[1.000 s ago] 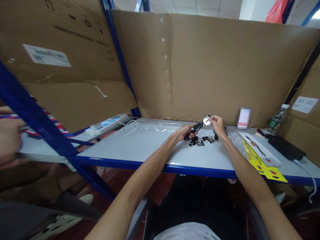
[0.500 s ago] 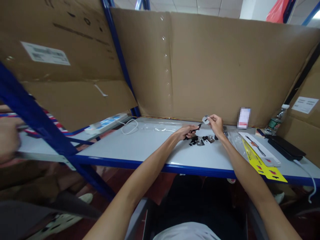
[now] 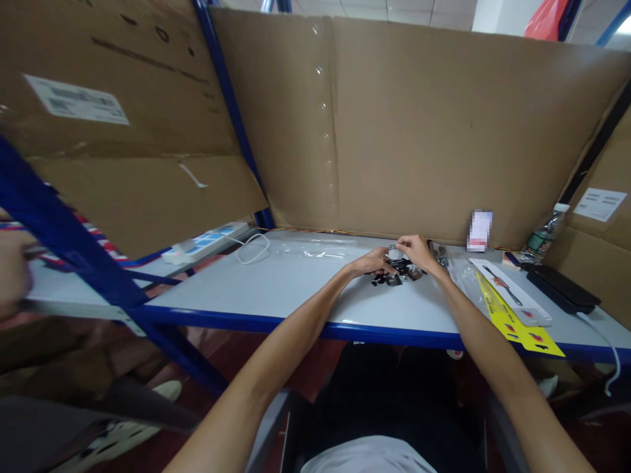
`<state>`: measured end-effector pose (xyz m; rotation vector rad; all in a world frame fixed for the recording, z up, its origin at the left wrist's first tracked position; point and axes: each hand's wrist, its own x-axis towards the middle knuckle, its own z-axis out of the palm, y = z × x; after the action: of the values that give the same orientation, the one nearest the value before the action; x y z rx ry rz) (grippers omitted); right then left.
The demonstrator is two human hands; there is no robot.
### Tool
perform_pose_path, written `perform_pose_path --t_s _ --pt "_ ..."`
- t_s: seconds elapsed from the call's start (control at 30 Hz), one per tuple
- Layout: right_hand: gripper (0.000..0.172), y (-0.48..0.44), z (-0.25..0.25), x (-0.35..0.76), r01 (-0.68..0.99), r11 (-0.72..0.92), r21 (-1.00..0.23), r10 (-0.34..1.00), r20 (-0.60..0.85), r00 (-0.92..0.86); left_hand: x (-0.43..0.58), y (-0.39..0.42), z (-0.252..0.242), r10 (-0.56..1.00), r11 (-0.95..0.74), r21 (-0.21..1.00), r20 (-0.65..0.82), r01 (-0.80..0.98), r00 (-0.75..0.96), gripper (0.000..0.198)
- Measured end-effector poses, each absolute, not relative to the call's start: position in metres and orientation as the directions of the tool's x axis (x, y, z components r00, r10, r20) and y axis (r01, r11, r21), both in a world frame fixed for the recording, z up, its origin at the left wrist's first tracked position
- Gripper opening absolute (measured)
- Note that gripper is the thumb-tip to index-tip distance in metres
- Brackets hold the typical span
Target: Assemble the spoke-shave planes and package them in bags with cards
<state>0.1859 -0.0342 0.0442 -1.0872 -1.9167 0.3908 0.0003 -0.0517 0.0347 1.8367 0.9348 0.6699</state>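
Over a pile of small black and metal pieces (image 3: 394, 279), my two hands meet at the middle of the table. My right hand (image 3: 418, 252) pinches a thin, pale grey metal plate (image 3: 394, 252) between thumb and fingertips. Just left of it, my left hand (image 3: 371, 263) is closed around a slim black piece, mostly hidden by the fingers; its kind does not show. The plate is close against the left fingertips; whether it touches the black piece I cannot tell.
Right of my hands lie clear plastic bags (image 3: 466, 279), a white box (image 3: 510, 289), yellow cards (image 3: 522, 332) and a black case (image 3: 562, 289). A bottle (image 3: 542, 236) and a phone (image 3: 479, 231) stand behind. At left are a power strip (image 3: 207, 242) and another person's hand (image 3: 14, 269).
My right hand has moved left and down with the metal plate, closer to my left hand. The plate is now lower, just over the pile. The view has shifted slightly.
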Motion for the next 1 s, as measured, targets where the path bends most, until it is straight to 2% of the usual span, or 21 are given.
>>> perform_pose_path --t_s 0.1,0.2,0.3,0.4,0.53,0.67,0.87,1.0 --pt "0.019 -0.036 0.047 0.188 0.547 0.558 -0.624 0.77 0.635 -0.061 0.001 -0.052 0.033 0.866 -0.21 0.931 0.035 0.298 0.499 0.046" --pt "0.022 -0.034 0.052 0.194 0.511 0.558 -0.654 0.702 0.7 0.13 0.001 -0.05 0.03 0.892 -0.129 0.975 0.034 0.181 0.452 0.042" --pt "0.022 -0.031 0.054 0.2 0.475 0.572 -0.669 0.672 0.714 0.197 0.001 -0.046 0.029 0.911 -0.036 0.999 0.041 -0.021 0.411 0.033" --pt "0.02 -0.028 0.051 0.199 0.421 0.577 -0.7 0.703 0.688 0.181 -0.002 -0.043 0.031 0.896 0.1 0.98 -0.014 -0.17 0.443 0.022" --pt "0.017 -0.028 0.046 0.192 0.377 0.513 -0.772 0.792 0.594 0.141 -0.005 -0.04 0.032 0.881 0.219 0.942 -0.079 -0.254 0.466 0.031" --pt "0.011 -0.031 0.046 0.186 0.279 0.352 -0.894 0.902 0.403 0.155 0.0 -0.04 0.032 0.895 0.284 0.926 -0.163 -0.249 0.415 0.039" --pt "0.01 -0.04 0.048 0.182 0.06 0.126 -0.99 0.979 0.134 0.156 0.003 -0.042 0.03 0.929 0.259 0.932 -0.168 -0.254 0.33 0.045" --pt "0.01 -0.049 0.048 0.177 -0.048 0.041 -0.998 0.995 0.036 0.093 0.004 -0.043 0.03 0.927 0.236 0.937 -0.138 -0.257 0.348 0.047"
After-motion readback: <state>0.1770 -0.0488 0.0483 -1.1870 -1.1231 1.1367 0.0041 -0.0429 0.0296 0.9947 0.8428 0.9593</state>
